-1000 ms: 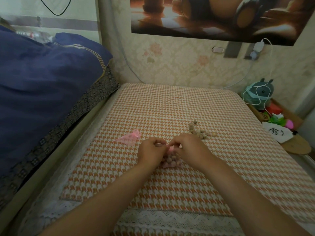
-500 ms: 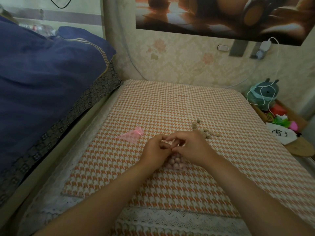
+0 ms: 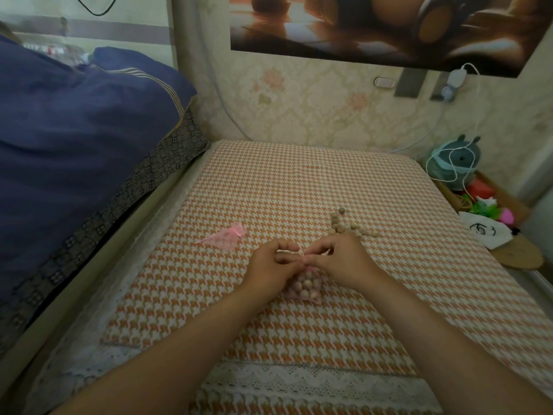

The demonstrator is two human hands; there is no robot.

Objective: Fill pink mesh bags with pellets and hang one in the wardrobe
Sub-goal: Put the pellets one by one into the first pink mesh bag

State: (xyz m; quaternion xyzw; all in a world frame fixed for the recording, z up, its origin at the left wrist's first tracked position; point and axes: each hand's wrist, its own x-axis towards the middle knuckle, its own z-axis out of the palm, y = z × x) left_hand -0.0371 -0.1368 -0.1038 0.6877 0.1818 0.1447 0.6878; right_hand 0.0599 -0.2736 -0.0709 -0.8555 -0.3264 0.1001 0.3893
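Hands shifted fwd w/ bag

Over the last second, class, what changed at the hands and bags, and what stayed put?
Little changed. The left hand and right hand keep their grip on the top of the filled bag, fingers shifting slightly as they work its string. The empty bag and the loose pellets stayed where they lay.
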